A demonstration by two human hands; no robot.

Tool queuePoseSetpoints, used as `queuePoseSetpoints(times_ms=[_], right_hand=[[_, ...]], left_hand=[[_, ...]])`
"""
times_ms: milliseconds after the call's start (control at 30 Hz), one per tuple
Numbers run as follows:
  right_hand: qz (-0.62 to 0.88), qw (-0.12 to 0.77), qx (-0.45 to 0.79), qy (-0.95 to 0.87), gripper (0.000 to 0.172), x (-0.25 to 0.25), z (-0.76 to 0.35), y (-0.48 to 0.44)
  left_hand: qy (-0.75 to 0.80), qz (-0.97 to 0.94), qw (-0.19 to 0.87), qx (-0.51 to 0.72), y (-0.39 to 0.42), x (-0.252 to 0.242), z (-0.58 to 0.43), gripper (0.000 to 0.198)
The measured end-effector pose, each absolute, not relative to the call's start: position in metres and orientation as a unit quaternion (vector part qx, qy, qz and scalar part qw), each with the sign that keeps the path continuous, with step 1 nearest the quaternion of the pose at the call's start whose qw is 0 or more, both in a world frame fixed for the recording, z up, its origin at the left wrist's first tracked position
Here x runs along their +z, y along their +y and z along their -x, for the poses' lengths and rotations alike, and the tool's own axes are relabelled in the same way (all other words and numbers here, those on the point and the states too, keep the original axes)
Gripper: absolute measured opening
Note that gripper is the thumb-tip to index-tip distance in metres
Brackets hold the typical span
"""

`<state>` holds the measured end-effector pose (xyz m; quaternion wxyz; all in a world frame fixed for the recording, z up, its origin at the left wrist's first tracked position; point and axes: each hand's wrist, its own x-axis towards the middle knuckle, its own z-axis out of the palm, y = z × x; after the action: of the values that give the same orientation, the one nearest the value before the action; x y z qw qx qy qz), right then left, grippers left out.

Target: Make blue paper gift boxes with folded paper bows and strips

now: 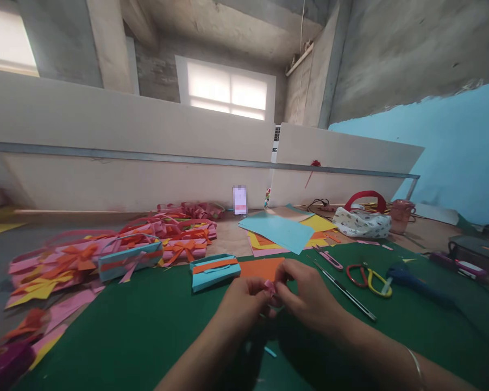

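A small folded pink paper piece (270, 288), which looks like a bow, is pinched between the fingertips of both hands over the green mat (146, 331). My left hand (248, 297) grips it from the left, thumb and fingers closed. From the right, my right hand (303, 285) closes on its other side. Just beyond the hands lies an orange paper sheet (263, 267). A blue paper bag (215, 273) with an orange band rests to the left of it. Below the hands is a small blue paper scrap (270, 352).
Pink paper bags with orange bows (183, 250) are heaped at left. Coloured sheets (279, 228) lie at the back. To the right are a pink cutter (330, 258), a metal craft knife (346, 293), scissors (377, 283), a blue glue gun (415, 282) and a white fabric basket (362, 224).
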<state>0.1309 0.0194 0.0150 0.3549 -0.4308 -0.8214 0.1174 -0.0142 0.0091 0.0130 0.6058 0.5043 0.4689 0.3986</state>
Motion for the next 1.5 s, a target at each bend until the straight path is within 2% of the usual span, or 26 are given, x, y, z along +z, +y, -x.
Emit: queuePoseSetpoints(times_ms=[300,933,1200,1500], right_hand=[[0.439,0.354,0.126,-0.816,0.010,0.013,-0.131,0.019],[0.466,0.367,0.171,-0.787,0.011,0.008,-0.130,0.017],[0.474,0.365,0.172,-0.782,0.010,0.007,-0.129,0.016],[0.472,0.366,0.194,-0.778,0.010,0.010,-0.129,0.014]], left_hand=[[0.473,-0.502,0.618,0.375,0.013,0.005,0.014,0.035],[0.468,-0.544,0.585,0.377,0.011,0.006,0.014,0.038],[0.480,-0.568,0.544,0.389,0.013,-0.001,0.015,0.024],[0.518,-0.615,0.449,0.388,0.008,0.007,0.014,0.013]])
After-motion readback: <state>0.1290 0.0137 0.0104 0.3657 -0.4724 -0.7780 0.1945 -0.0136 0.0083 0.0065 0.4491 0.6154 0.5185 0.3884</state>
